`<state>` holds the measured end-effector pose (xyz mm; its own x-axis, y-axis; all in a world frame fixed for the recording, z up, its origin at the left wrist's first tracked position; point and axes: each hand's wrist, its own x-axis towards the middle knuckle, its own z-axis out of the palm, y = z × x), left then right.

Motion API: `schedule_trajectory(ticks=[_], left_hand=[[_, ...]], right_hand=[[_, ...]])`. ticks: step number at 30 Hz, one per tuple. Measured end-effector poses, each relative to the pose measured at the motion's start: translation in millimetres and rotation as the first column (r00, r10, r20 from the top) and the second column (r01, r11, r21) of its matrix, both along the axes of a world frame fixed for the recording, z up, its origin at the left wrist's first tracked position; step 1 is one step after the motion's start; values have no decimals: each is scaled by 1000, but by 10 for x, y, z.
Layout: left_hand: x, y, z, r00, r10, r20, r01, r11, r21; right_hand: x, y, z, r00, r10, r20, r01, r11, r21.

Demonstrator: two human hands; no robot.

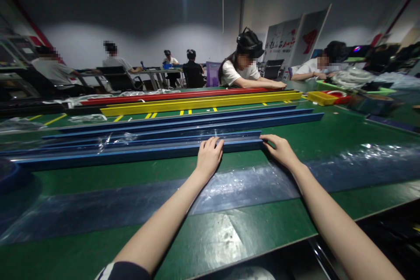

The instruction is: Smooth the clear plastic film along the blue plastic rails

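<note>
the nearest blue channel (138, 154) is laid lengthwise across the green table (344, 135), with its right end located between the two hands. the left hand (208, 157) is placed palm down on the channel's top edge, fingers extended flat and slightly spread; nothing is gripped, only pressed. the right hand (281, 150) is set at the channel's right end, its fingers loosely extended and touching the end face; whether the end is pinched cannot be told. further blue channels (197, 123) are stacked just behind the nearest one, some covered by clear plastic film (111, 139). beyond these, a yellow channel (200, 103) and a red channel (177, 95) are laid parallel. a dark blue strip (98, 210) under wrinkled transparent film is spread across the table in front of the hands. yellow markings are noted on the table surface. a yellow tray (321, 97) is seen far right. a seated person (244, 68) in a white shirt, wearing a head-mounted device, is positioned at the far side with a hand on the red channel; other persons are seated at desks along the grey back wall, under ceiling lamps.
</note>
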<state>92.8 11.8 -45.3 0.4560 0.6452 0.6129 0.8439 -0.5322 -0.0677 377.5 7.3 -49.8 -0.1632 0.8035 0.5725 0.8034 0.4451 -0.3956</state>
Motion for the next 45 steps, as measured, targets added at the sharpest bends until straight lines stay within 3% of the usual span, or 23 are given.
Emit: schedule_trajectory(ticks=[17, 45], left_hand=[[28, -40, 80, 991, 79, -111, -80, 997, -5], [66, -25, 91, 977, 146, -157, -142, 989, 39]], right_hand=[[5, -15, 19, 998, -18, 58, 17, 1000, 20], [-18, 25, 50, 997, -52, 53, 51, 999, 9]])
